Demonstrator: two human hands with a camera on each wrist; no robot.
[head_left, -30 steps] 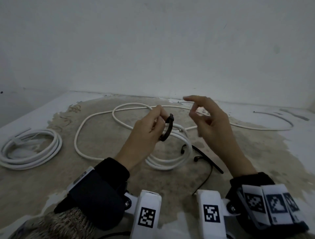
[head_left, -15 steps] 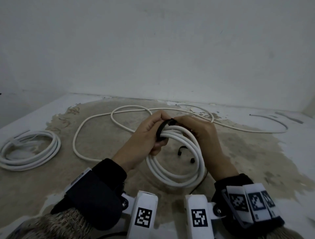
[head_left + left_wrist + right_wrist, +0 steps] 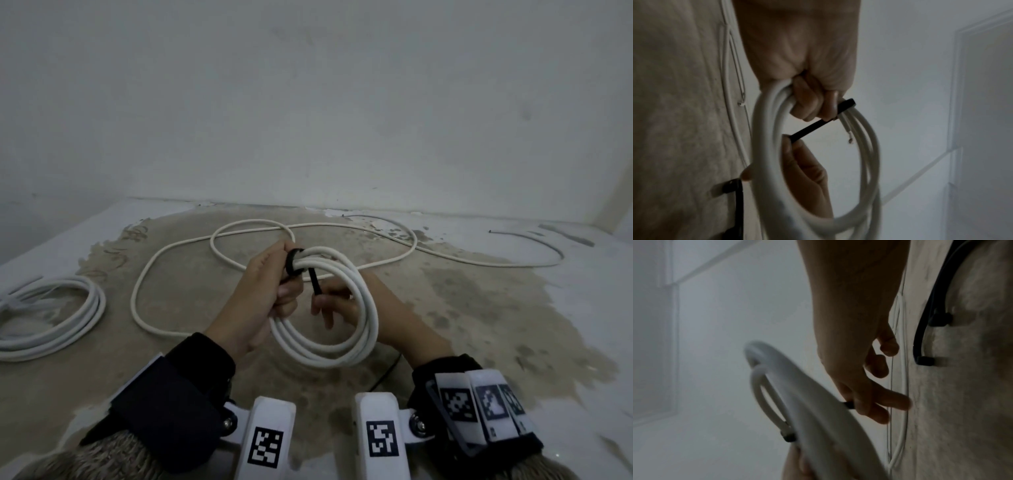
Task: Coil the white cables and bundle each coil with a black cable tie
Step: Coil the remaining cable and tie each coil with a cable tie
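Head view. Left hand (image 3: pixel 263 294) grips the top of the held white coil (image 3: pixel 346 342), fingers curled round the gathered strands where a black cable tie (image 3: pixel 297 263) loops them. Right hand (image 3: pixel 346 301) reaches through the ring of the coil and pinches the free tail of the tie between thumb and forefinger, the other fingers loose. Coil and hands are held above the middle of the stained floor (image 3: pixel 479 308). A loose white cable (image 3: pixel 171 253) lies in wide loops toward the far edge, by the wall (image 3: pixel 308 102); a second coil (image 3: pixel 68 315) rests near the left edge.

Left wrist view. Fingers (image 3: pixel 813 104) of the left hand are pressed together round the strands of the held white coil (image 3: pixel 766 129), with the black cable tie (image 3: pixel 813 126) running taut from under them down to the right hand (image 3: pixel 807 170) (its fingertips pinch the tail). A bare cable end hangs inside the ring.

Right wrist view. Right hand (image 3: pixel 859 369) pinches the black cable tie (image 3: pixel 849 404) just beside the blurred held white coil (image 3: pixel 807 394); remaining fingers are slightly spread. Spare black ties (image 3: pixel 925 321) lie on the floor beyond.
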